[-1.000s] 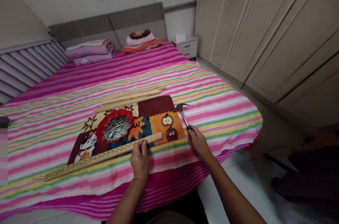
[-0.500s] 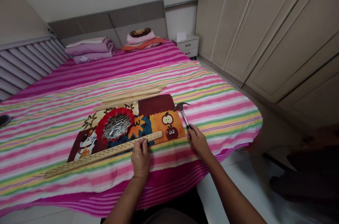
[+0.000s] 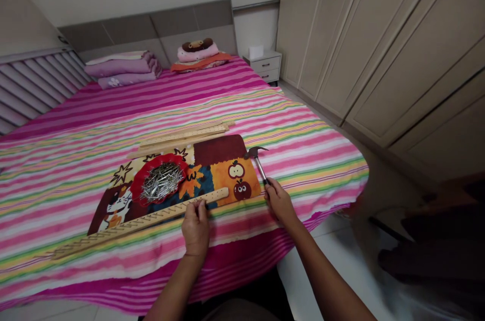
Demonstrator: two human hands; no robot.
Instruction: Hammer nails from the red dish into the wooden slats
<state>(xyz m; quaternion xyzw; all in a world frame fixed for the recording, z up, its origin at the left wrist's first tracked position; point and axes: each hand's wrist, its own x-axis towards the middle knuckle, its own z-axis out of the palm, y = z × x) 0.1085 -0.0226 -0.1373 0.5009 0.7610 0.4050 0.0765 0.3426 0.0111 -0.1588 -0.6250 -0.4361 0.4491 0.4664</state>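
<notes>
My right hand (image 3: pixel 281 200) is wrapped around the dark grip of a claw hammer (image 3: pixel 259 163), whose head rests by the right edge of a patterned mat (image 3: pixel 220 149). My left hand (image 3: pixel 196 225) is closed in a pinch at the near side of a long wooden strip (image 3: pixel 151 220). Whatever lies between those fingertips is too small to make out. Nails stand in a row along the strip's left and middle stretch, while small holes show at its right end. Beyond it, a red scalloped dish (image 3: pixel 137 187) on the mat holds a heap of nails (image 3: pixel 162 182).
More wooden strips (image 3: pixel 185 135) lie behind the mat on the striped bedsheet (image 3: pixel 303 159). Folded bedding (image 3: pixel 127 68) sits by the headboard (image 3: pixel 113 33). A white nightstand (image 3: pixel 267 65) and tall wardrobe (image 3: pixel 341 48) stand to the right.
The view has shifted slightly, so everything appears a little further left. Both hands keep the same hold, and the hammer and strip stay in place.
</notes>
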